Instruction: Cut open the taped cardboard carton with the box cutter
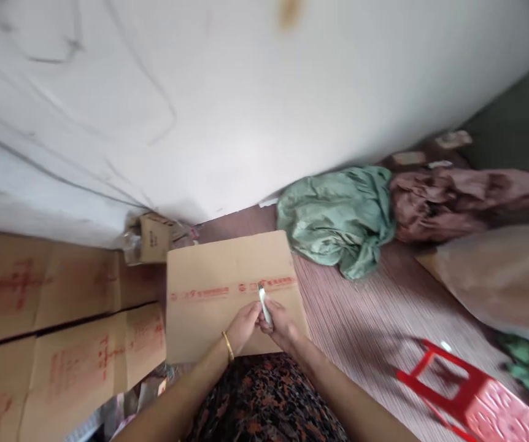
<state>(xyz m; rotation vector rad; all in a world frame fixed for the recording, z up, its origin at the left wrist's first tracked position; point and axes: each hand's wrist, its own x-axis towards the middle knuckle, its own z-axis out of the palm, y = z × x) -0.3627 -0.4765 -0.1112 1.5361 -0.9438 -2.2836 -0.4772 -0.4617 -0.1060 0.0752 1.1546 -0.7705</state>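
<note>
A flat-topped cardboard box [227, 264] with a line of red print stands in front of my body. Over its near half, my right hand [279, 320] is closed around a slim white box cutter [265, 306], whose dark tip points away from me. My left hand [245, 324], with a gold bangle at the wrist, has its fingers curled in and meets the right hand beside the cutter. What its fingertips hold, if anything, is hidden.
Large cardboard cartons [75, 282] fill the left side. A green cloth bundle [333, 215] and a brownish-pink one [439, 202] lie along the white wall [227, 110]. At the lower right is a red plastic stool [471, 393] on the striped floor [351, 313].
</note>
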